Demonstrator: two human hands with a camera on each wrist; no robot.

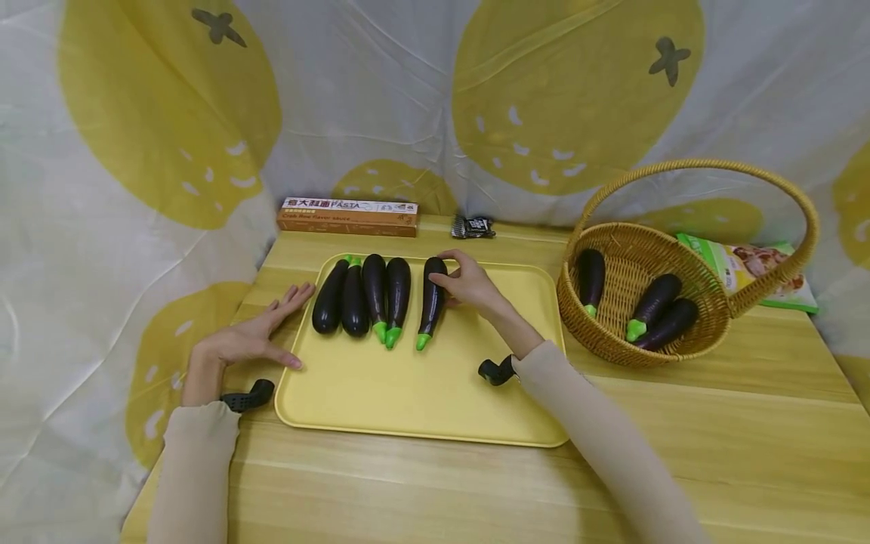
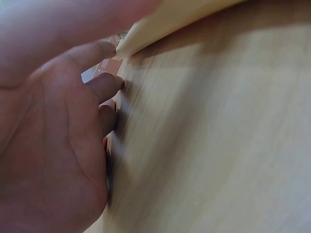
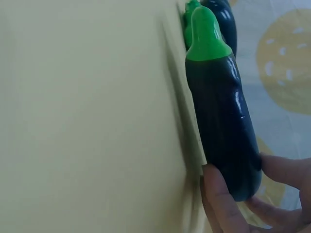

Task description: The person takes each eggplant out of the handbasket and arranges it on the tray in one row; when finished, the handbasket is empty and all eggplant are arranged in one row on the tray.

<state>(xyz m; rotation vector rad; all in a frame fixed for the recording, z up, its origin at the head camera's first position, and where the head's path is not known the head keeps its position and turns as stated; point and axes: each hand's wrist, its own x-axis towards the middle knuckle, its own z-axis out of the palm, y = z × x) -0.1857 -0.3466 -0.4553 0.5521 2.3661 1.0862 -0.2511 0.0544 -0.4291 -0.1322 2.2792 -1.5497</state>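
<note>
My right hand (image 1: 469,283) pinches the rounded end of a dark toy eggplant (image 1: 432,302) over the yellow tray (image 1: 421,393). Its green stem end (image 3: 209,36) points toward the front in the head view. Whether it touches the tray is hard to tell. Left of it, several more eggplants (image 1: 355,302) lie side by side, two with stems at the back and two with stems at the front. At the tray's left edge, my left hand (image 1: 254,336) is spread, its thumb and fingertips at the rim. In the left wrist view, the palm (image 2: 53,145) stands beside the rim.
On the right stands a wicker basket (image 1: 578,332) with a tall handle, holding three eggplants (image 1: 655,302). Behind it lies a green and white food packet (image 1: 768,272). A pasta box (image 1: 348,217) and a small black packet (image 1: 472,227) sit along the back, before the lemon-print curtain (image 1: 381,98).
</note>
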